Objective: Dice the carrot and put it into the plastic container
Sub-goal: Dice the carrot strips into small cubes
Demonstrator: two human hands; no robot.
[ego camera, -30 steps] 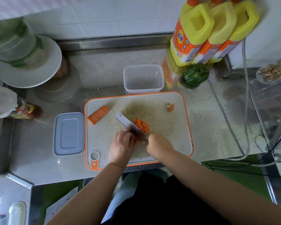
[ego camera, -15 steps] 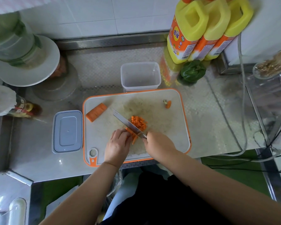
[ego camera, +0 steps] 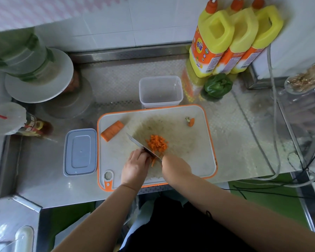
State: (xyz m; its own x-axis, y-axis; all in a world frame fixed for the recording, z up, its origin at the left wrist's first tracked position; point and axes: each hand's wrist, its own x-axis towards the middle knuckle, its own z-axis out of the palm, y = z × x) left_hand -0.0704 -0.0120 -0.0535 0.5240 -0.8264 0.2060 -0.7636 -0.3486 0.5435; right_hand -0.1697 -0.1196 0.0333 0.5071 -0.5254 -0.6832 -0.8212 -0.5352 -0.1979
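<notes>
Where the left hand's fingertips curl down onto the carrot strips, the knife blade stands just beside them on the far side, edge down on the cutting board. Left hand: fingers together, pressing the strips flat; little of the bundle shows past them, its long axis toward the person, crossing the blade. Right hand: closed round the knife handle, the handle itself hidden. Diced carrot: a loose heap just beyond the blade, away from the fingers. Uncut carrot piece: near the board's far left corner, well apart from both hands, nearer the left. Plastic container: open, no carrot in it, just beyond the board's far edge. Judgement: the next cuts must walk toward the left fingertips.
</notes>
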